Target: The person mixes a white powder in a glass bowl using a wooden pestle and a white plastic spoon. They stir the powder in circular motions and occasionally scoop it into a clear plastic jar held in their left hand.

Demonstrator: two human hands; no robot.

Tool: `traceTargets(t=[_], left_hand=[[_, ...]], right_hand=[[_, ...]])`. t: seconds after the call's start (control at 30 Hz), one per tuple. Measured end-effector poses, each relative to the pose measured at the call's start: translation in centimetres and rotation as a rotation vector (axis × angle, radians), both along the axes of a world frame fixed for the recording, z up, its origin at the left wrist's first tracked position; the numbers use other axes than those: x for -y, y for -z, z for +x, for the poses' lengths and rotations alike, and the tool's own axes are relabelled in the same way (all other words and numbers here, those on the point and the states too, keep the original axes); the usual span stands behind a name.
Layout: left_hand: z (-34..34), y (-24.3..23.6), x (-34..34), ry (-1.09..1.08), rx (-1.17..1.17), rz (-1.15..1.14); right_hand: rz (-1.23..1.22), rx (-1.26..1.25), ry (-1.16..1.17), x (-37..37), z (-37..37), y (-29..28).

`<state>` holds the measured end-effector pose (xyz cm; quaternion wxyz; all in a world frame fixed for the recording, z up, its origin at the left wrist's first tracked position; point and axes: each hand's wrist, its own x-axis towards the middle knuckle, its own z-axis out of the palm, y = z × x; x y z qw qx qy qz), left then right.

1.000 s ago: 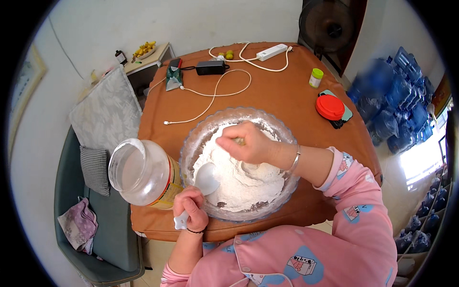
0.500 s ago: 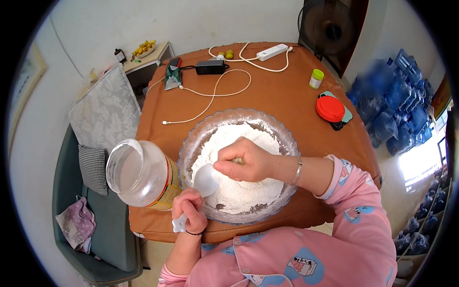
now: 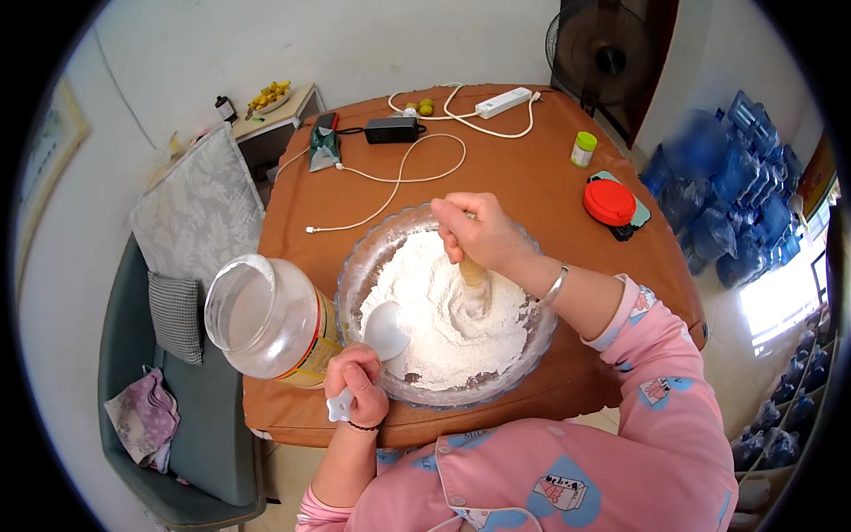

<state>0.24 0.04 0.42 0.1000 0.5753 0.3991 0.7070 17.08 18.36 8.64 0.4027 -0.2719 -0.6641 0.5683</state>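
A large scalloped glass bowl on the brown-covered table holds white powder. My right hand grips a pale wooden stick upright, its lower end sunk in the powder at the bowl's right half. My left hand is closed round the handle of a white spoon, whose round head rests over the powder's left edge. Beside the bowl at left stands a wide-mouthed plastic jar with powder round its rim.
Behind are cables, a black adapter, a power strip, a green-lidded jar and a red round container. A green sofa is at left, a fan at back, blue water bottles at right.
My right hand dipped lower over the bowl, then rose toward the back, uncovering more of the stick and a hollow in the powder. My left hand and spoon stayed nearly still.
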Motion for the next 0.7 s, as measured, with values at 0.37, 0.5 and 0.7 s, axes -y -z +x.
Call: traceTargets(t=[0.37,0.5,0.7], left_hand=[[-0.3,0.4,0.5,0.023,-0.004,-0.006],[-0.2,0.3,0.5,0.022,0.011,0.005],[-0.5,0.2,0.4,0.026,0.017,-0.01]], right_hand=[[0.542,-0.08,-0.578,6.0,-1.6,0.1],[0.612,0.026,-0.44,5.1,-3.5,2.0],[0.052,0.047,-0.088,1.0,-2.0,0.6]])
